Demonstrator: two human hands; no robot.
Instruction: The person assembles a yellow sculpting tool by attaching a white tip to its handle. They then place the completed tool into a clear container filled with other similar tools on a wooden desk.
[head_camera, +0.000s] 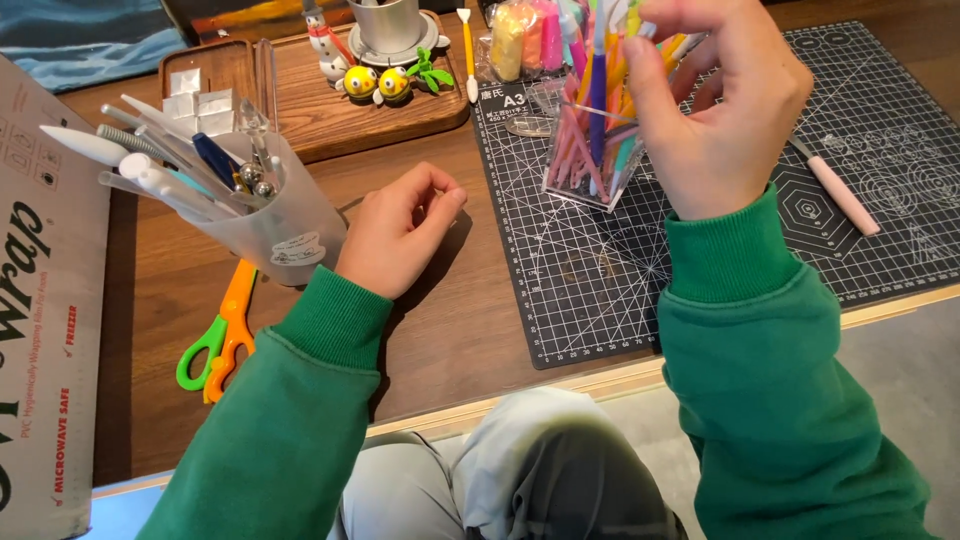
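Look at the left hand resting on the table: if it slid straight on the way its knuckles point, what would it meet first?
The left hand points up and right, so it would probably first meet the left edge of the cutting mat; the wood between looks bare.

Both arms are in a bright green sweatshirt with thick ribbed cuffs at the wrists, hands bare: left hand (398, 232), right hand (715, 105). Light grey trousers (540, 470) on the knees below.

Right hand (715, 110) among coloured tools (600, 110)

Long grey wrap box (50, 300) at left edge; white label (297, 248) on cup.
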